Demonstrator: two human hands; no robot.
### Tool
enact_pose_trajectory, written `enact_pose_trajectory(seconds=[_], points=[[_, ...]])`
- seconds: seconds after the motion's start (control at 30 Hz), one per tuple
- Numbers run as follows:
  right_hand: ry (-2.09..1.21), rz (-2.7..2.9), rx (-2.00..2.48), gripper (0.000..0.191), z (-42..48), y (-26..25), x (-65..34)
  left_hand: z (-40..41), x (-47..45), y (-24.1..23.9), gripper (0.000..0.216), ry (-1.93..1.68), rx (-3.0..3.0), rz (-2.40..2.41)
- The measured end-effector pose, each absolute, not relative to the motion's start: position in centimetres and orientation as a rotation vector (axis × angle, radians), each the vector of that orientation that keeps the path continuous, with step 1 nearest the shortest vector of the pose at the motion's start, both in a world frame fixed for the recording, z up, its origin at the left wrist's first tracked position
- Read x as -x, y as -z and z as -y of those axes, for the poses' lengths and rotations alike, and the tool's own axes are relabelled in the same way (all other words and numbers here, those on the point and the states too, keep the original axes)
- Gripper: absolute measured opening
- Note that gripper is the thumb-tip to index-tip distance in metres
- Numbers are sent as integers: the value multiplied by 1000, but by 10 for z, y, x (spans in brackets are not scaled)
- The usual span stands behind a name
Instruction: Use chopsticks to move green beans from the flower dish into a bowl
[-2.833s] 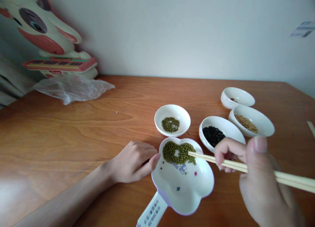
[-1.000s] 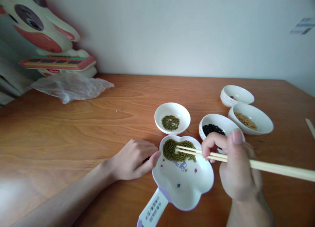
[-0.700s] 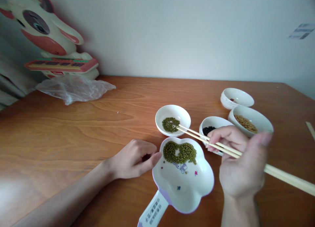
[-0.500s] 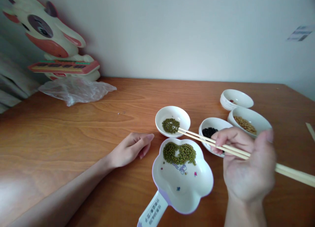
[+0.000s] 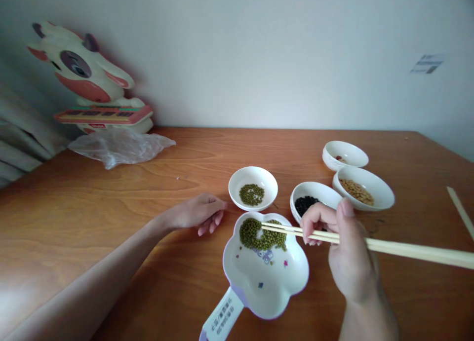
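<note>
My right hand (image 5: 348, 252) is closed around a pair of wooden chopsticks (image 5: 318, 236). Their tips reach over the green mung beans (image 5: 272, 241) in a white flower-shaped bowl (image 5: 255, 296) with a lilac rim and a labelled handle. Whether a bean sits between the tips cannot be seen. Behind it stands a round white bowl (image 5: 272, 193) with a smaller heap of mung beans (image 5: 252, 195). My left hand (image 5: 202, 212) lies on the table left of these bowls, fingers loosely curled and holding nothing; its knuckles come close to the round bowl's rim.
On the right stand white bowls with black beans (image 5: 305, 204), yellowish beans (image 5: 357, 191) and a few reddish bits (image 5: 339, 159). Another pale stick (image 5: 460, 208) lies at the right side. A clear plastic bag (image 5: 122, 148) and a cow-shaped toy keyboard (image 5: 99, 92) are back left.
The chopstick tips have moved from the round bowl down to the beans in the flower-shaped bowl. My left hand has turned slightly, fingers pointing more downward. The view has shifted a little.
</note>
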State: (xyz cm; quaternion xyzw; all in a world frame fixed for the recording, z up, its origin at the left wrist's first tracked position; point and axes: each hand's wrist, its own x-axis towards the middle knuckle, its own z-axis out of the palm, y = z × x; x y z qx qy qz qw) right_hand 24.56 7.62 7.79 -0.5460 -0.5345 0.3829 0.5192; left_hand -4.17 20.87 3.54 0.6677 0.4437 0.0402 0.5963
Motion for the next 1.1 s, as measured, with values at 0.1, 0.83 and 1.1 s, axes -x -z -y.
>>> enact_pose_trajectory(seconds=[0.1,0.83,1.1], points=[[-894,1321,1319,75,-76,-74,-250,-197,39,-34,60,-211,-1677,-1018],[-852,1604,1387,63,-79,-78,-225,-164,33,-20,36,-456,-2571,-523],[-907,1620,1386,68,-76,-78,-229,-164,31,-22,37,-523,-2543,-495]])
